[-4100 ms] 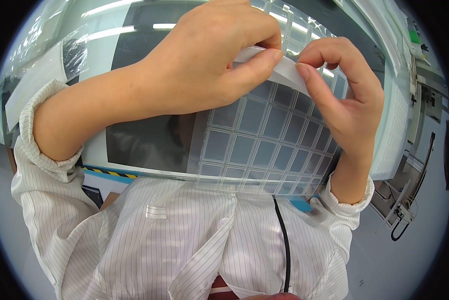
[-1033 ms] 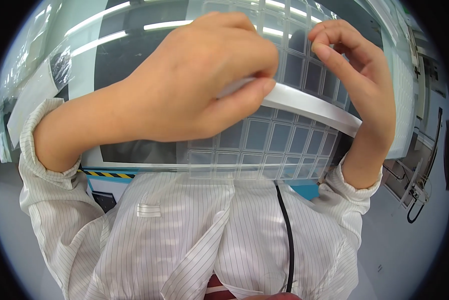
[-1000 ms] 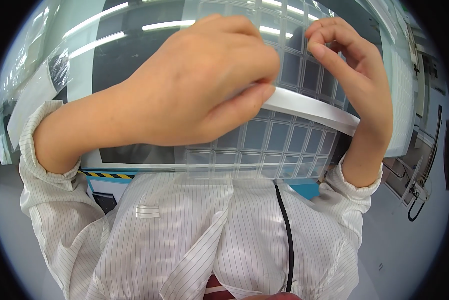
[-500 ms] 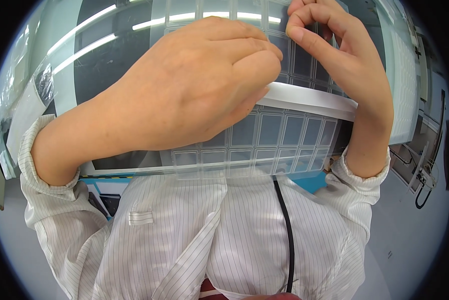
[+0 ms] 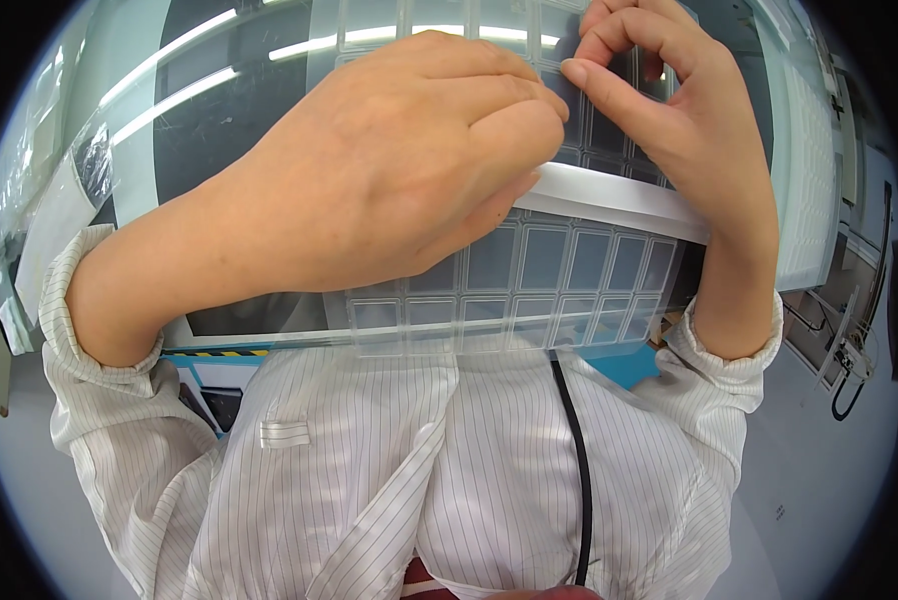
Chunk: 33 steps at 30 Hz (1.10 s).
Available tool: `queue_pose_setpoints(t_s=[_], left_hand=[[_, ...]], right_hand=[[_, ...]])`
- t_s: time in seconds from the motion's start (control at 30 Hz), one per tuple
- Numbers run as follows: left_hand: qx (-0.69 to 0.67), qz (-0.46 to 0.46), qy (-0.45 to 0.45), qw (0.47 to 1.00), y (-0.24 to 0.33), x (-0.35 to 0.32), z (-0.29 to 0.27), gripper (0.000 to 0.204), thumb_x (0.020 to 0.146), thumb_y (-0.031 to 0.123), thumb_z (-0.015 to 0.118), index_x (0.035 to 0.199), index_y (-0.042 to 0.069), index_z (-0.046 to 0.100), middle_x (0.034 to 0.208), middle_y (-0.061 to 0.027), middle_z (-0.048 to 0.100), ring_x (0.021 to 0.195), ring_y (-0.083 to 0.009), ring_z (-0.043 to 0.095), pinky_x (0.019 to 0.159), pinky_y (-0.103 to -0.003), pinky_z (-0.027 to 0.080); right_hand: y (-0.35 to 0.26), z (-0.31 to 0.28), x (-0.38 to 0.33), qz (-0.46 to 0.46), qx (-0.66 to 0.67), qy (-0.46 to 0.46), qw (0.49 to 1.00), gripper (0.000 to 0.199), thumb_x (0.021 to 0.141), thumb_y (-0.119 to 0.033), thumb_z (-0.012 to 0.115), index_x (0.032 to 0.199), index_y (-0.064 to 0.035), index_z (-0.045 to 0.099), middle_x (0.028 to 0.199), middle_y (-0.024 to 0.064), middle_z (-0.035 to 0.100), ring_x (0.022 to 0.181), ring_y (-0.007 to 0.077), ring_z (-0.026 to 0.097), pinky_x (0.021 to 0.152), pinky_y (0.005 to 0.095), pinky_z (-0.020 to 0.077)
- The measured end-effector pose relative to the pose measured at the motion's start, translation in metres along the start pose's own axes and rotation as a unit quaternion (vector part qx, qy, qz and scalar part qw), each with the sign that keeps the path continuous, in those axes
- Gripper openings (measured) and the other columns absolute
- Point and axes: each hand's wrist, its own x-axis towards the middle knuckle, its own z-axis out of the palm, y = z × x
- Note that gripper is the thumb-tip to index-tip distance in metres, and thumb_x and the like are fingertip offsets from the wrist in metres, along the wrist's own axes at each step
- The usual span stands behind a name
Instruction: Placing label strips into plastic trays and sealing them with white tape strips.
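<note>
My left hand (image 5: 399, 160) is closed, back upward, over a clear plastic compartment tray (image 5: 541, 258). Its fingers curl under, hiding whatever they may hold. A white strip (image 5: 609, 196) runs across the tray from beside my left thumb toward my right wrist. Farther up on the right, my right hand (image 5: 659, 80) is bent with thumb and index finger close together. Anything between those fingertips is too small to make out. Rectangular compartments show in rows on both sides of the strip.
A dark panel (image 5: 209, 110) lies under the tray's left side, reflecting ceiling lights. Crumpled clear plastic wrap (image 5: 91, 160) sits at the far left. A white ribbed sheet (image 5: 814, 170) stands at right. Yellow-black tape (image 5: 231, 352) marks the near edge.
My right thumb tip has slid slightly left past the index finger. The left hand stays closed in nearly the same place, and the view has shifted a little.
</note>
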Motion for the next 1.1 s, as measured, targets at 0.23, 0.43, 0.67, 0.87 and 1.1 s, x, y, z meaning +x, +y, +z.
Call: queue_pose_setpoints(t_s=[0.23,0.43,0.67,0.87,1.1], left_hand=[[0.008,0.010,-0.010,1.000,-0.004,-0.003,-0.003,0.013,0.085,0.001,0.068,0.094,0.002,0.059,0.120,-0.0152,0.069,0.108,-0.0331,0.066,0.089,-0.042,0.053],[0.016,0.002,-0.020,1.000,-0.005,-0.007,-0.002,0.012,0.086,0.001,0.068,0.095,0.001,0.060,0.120,-0.0139,0.069,0.110,-0.0325,0.065,0.090,-0.042,0.053],[0.017,0.007,-0.024,1.000,-0.005,-0.006,-0.001,0.014,0.085,0.001,0.068,0.097,0.000,0.062,0.120,-0.0140,0.069,0.110,-0.0320,0.066,0.091,-0.042,0.053],[0.003,0.051,0.040,0.998,-0.007,-0.012,0.003,0.013,0.083,0.001,0.069,0.094,-0.001,0.061,0.115,-0.0143,0.069,0.109,-0.0334,0.066,0.091,-0.042,0.053],[-0.011,0.059,0.047,0.997,-0.004,-0.023,-0.001,0.014,0.080,-0.001,0.070,0.090,0.000,0.060,0.108,-0.0147,0.068,0.102,-0.0331,0.066,0.086,-0.041,0.053]], right_hand=[[-0.058,-0.006,-0.002,0.234,-0.150,0.011,0.961,0.009,0.088,-0.004,0.073,0.084,0.0020,0.066,0.097,0.0057,0.061,0.082,0.0122,0.054,0.072,0.0260,0.0440],[-0.055,-0.005,-0.003,0.238,-0.149,-0.005,0.960,0.009,0.090,-0.004,0.072,0.088,0.0012,0.064,0.098,0.0059,0.059,0.084,0.0122,0.053,0.075,0.0256,0.0432],[-0.055,0.001,-0.006,0.249,-0.156,-0.009,0.956,0.010,0.091,-0.005,0.071,0.094,0.0002,0.062,0.100,0.0062,0.056,0.086,0.0123,0.051,0.078,0.0253,0.0423],[-0.012,0.012,-0.011,0.105,-0.328,0.029,0.939,0.020,0.091,-0.006,0.072,0.099,-0.0028,0.054,0.091,0.0072,0.049,0.080,0.0176,0.049,0.072,0.0286,0.0420],[-0.048,0.022,0.000,0.114,-0.319,0.013,0.941,0.025,0.090,-0.013,0.076,0.094,-0.0023,0.054,0.085,0.0087,0.048,0.076,0.0194,0.048,0.068,0.0318,0.0415]])
